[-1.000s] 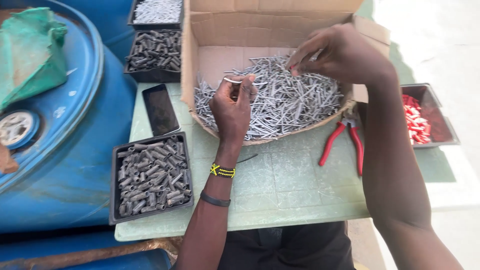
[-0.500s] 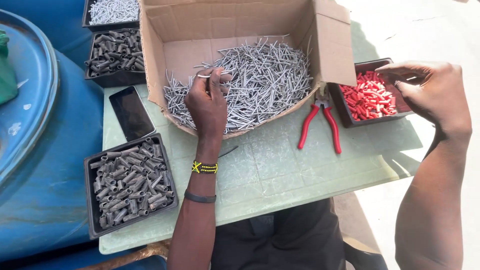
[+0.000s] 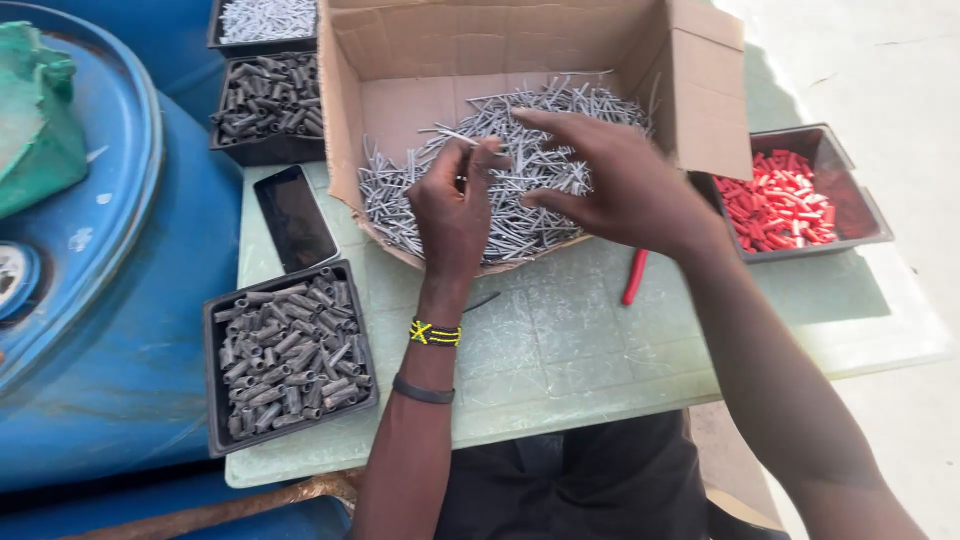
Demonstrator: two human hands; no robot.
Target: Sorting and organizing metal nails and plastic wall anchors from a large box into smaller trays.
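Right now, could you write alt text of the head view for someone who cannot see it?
Two bare hands, left hand and right hand, meet over a cardboard box of grey nails on a green table. Trays of grey sleeves and red caps flank it.

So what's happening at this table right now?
A person works over a cardboard box full of grey nails. The left hand pinches something small above the pile; what exactly is unclear. The right hand is next to it, fingers spread. Trays of dark sleeves and red pieces flank the box; red-handled pliers lie partly hidden.
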